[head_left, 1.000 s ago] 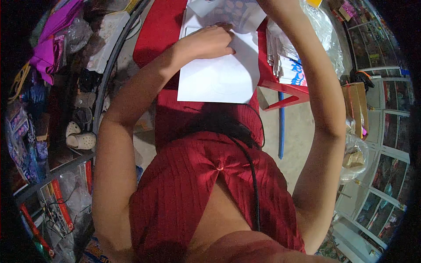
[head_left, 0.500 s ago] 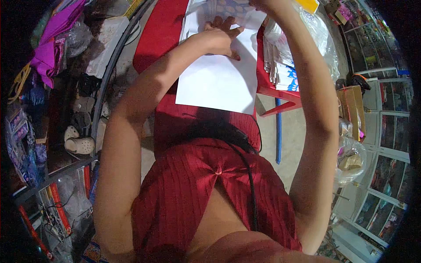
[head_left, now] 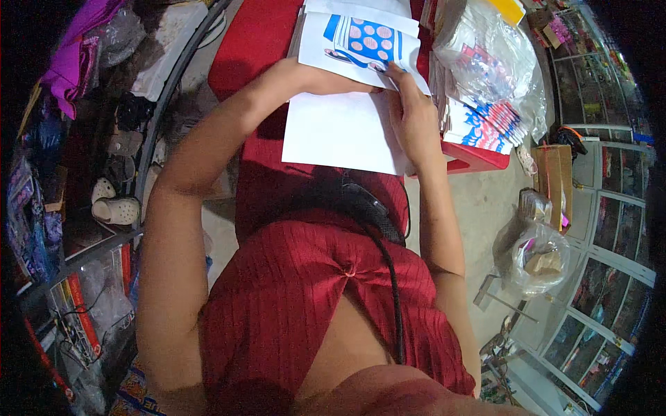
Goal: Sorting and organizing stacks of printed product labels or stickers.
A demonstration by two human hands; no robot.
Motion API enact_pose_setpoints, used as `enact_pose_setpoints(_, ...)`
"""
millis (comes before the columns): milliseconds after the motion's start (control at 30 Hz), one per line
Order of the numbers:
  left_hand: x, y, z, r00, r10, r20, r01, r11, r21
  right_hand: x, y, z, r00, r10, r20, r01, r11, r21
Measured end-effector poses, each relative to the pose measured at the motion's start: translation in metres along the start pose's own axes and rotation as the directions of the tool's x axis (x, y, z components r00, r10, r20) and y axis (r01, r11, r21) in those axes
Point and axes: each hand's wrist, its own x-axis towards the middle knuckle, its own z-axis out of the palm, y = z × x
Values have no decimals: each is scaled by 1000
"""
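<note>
A white paper sheet [head_left: 340,132] lies in front of me on a red surface. Above it is a piece of paper printed in blue with pink dots [head_left: 371,41], its near edge lifted; whether both are one folded sheet I cannot tell. My right hand [head_left: 416,121] pinches the printed paper's near right corner, thumb on top. My left hand [head_left: 329,81] reaches in from the left under the printed paper's near edge, above the white sheet, and its fingers are mostly hidden. More paper shows beneath at the far end.
To the right, a stack of blue-and-red printed papers [head_left: 482,128] and a clear plastic bag [head_left: 485,62] sit on a red stool [head_left: 479,158]. A cardboard box [head_left: 553,180] and another plastic bag [head_left: 541,260] stand further right. Pale clogs [head_left: 114,210] lie at left.
My right hand has come from the far end back toward me with the printed paper, whose print now faces up. My left hand, spread on the sheet before, is now partly under it.
</note>
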Motion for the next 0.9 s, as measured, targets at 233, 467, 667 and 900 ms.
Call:
enact_pose_setpoints(233, -24, -15, -12, 998, 6, 69, 3, 992, -130, -3, 22, 5, 988, -137, 77, 144, 986, -89)
enact_pose_setpoints(467, -70, -53, -37, 996, 84, -30, -60, 877, 476, 0, 22, 15, 987, -145, 72, 158, 956, -249)
enact_pose_setpoints(667, -65, -20, -54, 918, -351, -183, 293, 913, -284, 0, 18, 21, 981, -192, 38, 193, 914, -357)
enact_pose_setpoints(900, -42, 8, -53, 797, -539, -273, 468, 837, -284, -2, 17, 21, 984, -171, 40, 174, 916, -362)
